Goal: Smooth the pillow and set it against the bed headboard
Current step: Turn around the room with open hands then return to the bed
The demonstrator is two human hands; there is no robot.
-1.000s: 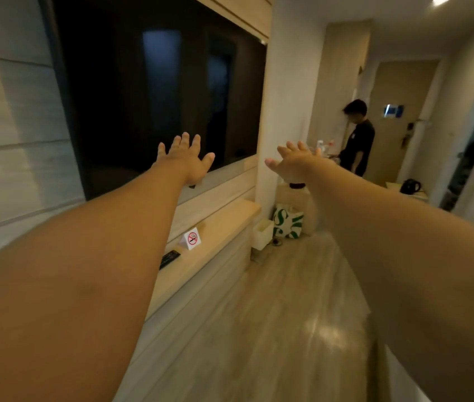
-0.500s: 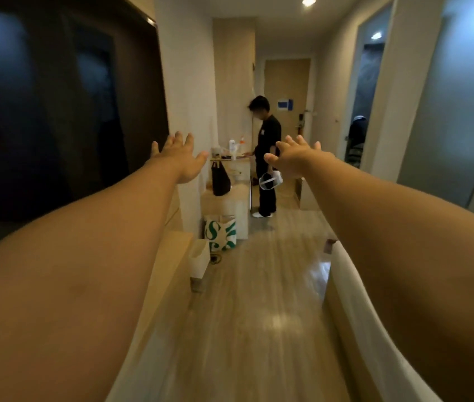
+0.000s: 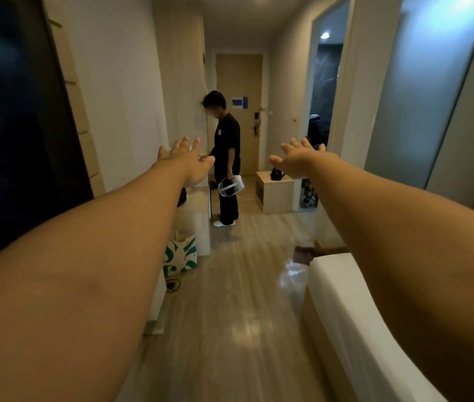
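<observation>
Both my arms are stretched straight out in front of me at chest height. My left hand point(image 3: 187, 161) is open with its fingers spread, and it holds nothing. My right hand point(image 3: 302, 160) is likewise open and empty, palm down. A corner of the bed point(image 3: 343, 303) with a white sheet shows at the lower right, under my right forearm. No pillow and no headboard are in view.
A person in black point(image 3: 226, 158) stands down the hallway holding a white headset point(image 3: 231, 185). A dark TV point(image 3: 12, 126) hangs on the left wall, a green-and-white bag point(image 3: 180, 256) sits below a ledge, and a low cabinet point(image 3: 275, 192) holds a kettle. Wood floor point(image 3: 230, 314) runs between bed and wall.
My view has swung right, from the TV wall to the hallway, and the bed corner has come into sight. Both hands stay raised and open.
</observation>
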